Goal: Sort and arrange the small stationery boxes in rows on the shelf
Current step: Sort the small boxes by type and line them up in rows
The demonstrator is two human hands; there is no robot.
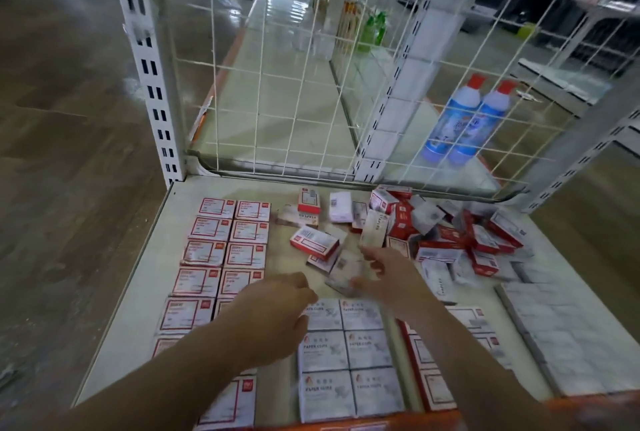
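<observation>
You're looking down at a pale shelf (145, 278) with a white wire-grid back panel (311, 84), a slotted white upright (152, 91) at the far left and a shiny grey floor off to the left. Through the grid you can see two blue bottles with red caps (467, 119) on the right and a couple of green bottles (374, 29) further back.

On the left of the shelf you've got two neat columns of red-bordered boxes (225, 240) lying flat, running from far to near. In the middle near edge there's a block of white paper-clip boxes (346, 354), two wide, touching each other. Just right of those is another red-bordered row (429, 361), partly hidden by your arm, and at the near right a blurry block of white boxes (571, 340). The unsorted stuff is a loose heap of red and white boxes (460, 233) at the far right, with a few strays (315, 240) scattered in the far middle.

Your left hand (277, 309) hovers over the gap between the left columns and the paper-clip block, fingers loosely curled, holding nothing that I can see. Your right hand (388, 278) is at the strays, fingers closing around a small whitish box (346, 275), though it's blurred, so I can't tell how firm the hold is.
</observation>
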